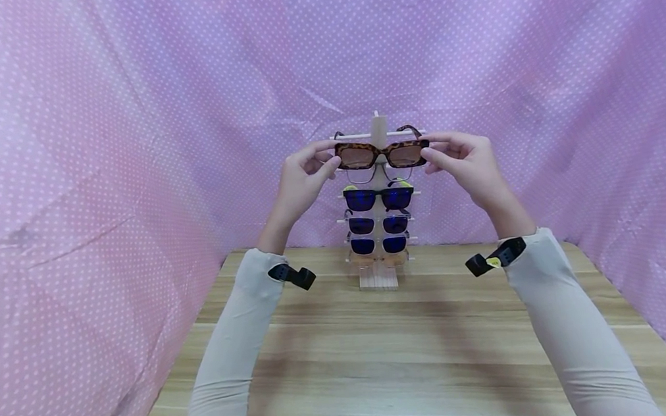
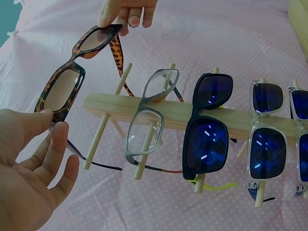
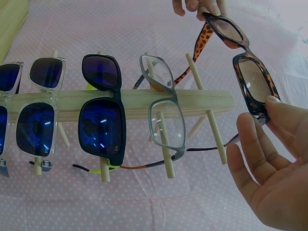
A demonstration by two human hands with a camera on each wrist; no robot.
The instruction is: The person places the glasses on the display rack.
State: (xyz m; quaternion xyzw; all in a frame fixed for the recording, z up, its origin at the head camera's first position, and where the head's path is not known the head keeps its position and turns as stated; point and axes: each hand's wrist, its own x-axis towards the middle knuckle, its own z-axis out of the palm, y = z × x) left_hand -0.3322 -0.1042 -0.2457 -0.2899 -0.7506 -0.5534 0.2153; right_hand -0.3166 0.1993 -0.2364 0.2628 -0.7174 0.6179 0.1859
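A pair of tortoiseshell sunglasses (image 1: 382,153) with brown lenses is held between both hands at the top of a wooden eyewear stand (image 1: 378,278). My left hand (image 1: 302,179) pinches one outer corner of the frame between thumb and fingers. The opposite corner is gripped the same way by my right hand (image 1: 466,162). In the left wrist view the frame stands off in front of the top peg (image 2: 97,139), its temples reaching back past that peg. Clear-lensed glasses (image 3: 167,122) hang one level below, partly covered by the sunglasses in the head view.
Further down the stand hang black sunglasses with blue lenses (image 1: 378,199) and clear-framed pairs with dark blue lenses (image 1: 361,226). The stand rests near the back of a wooden table (image 1: 347,365). Pink dotted cloth (image 1: 272,55) surrounds the table at the back and sides.
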